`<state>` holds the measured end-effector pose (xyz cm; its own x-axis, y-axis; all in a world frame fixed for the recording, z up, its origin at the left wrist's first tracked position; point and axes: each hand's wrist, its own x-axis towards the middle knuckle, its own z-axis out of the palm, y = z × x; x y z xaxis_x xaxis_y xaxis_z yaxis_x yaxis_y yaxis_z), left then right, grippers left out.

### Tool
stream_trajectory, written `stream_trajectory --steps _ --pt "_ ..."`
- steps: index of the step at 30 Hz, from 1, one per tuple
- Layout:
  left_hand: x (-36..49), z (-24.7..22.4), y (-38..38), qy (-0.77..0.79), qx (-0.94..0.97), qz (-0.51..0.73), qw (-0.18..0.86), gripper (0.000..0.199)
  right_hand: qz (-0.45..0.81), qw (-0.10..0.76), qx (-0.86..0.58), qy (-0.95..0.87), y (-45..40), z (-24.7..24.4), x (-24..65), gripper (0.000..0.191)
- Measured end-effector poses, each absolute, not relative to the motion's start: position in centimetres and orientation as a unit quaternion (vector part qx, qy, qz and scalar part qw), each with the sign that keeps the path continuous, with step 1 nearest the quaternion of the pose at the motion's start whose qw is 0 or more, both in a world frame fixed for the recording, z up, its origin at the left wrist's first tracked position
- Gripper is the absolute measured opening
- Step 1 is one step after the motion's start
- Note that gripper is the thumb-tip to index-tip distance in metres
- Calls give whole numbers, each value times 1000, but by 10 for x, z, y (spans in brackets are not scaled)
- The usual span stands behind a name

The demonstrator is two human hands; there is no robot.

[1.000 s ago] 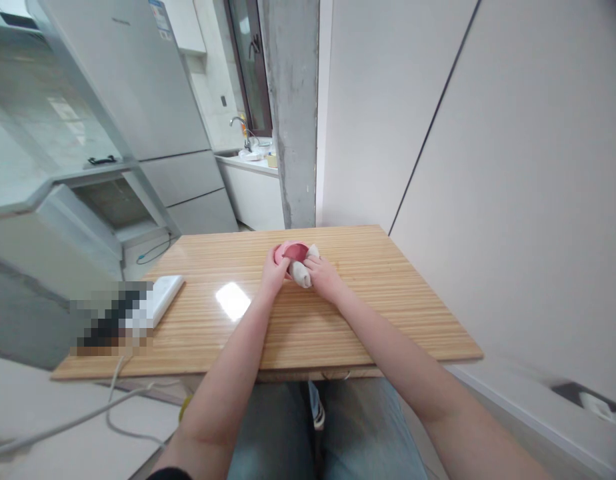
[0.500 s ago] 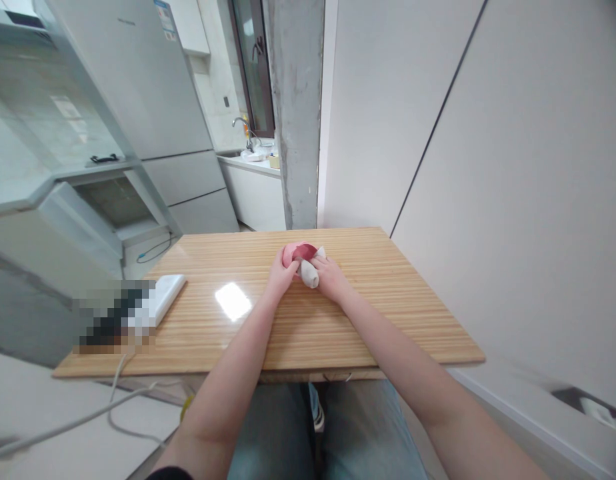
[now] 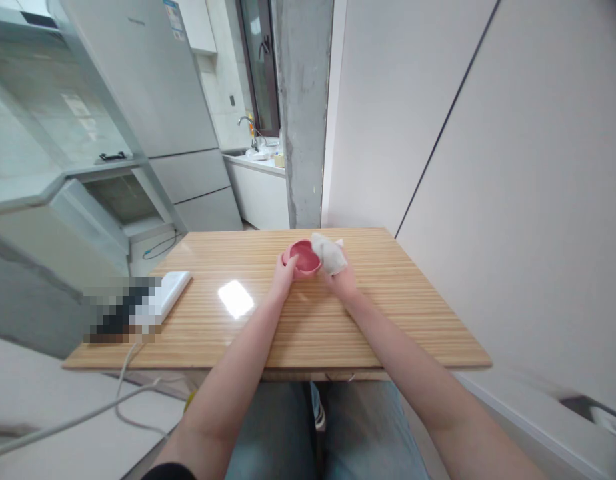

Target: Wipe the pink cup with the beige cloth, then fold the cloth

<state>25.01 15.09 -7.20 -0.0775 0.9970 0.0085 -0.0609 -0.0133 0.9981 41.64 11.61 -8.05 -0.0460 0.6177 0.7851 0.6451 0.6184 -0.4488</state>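
Note:
A small pink bowl (image 3: 303,257) is held just above the wooden table (image 3: 268,313), tilted toward me so its inside shows. My left hand (image 3: 285,273) grips its left rim. My right hand (image 3: 342,277) holds a crumpled white cloth (image 3: 329,253) against the bowl's right rim. Both forearms reach out over the table from my lap.
A white flat device (image 3: 169,293) lies at the table's left edge beside a blurred patch, with a cable (image 3: 123,400) hanging to the floor. A white wall (image 3: 488,167) runs along the right. A grey pillar (image 3: 303,113), fridge (image 3: 153,87) and sink counter (image 3: 258,163) stand behind.
The cloth has moved from inside the bowl's near side up to its right rim. The bowl now tilts more toward me, and both hands have shifted slightly right.

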Motion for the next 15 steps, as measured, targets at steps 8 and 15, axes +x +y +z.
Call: stream_trajectory --steps 8,15 --pt "257 -68 142 503 533 520 439 39 -38 440 -513 -736 121 -79 432 46" --pt "252 -66 145 489 418 606 469 43 5 361 -512 -780 119 -84 408 66"
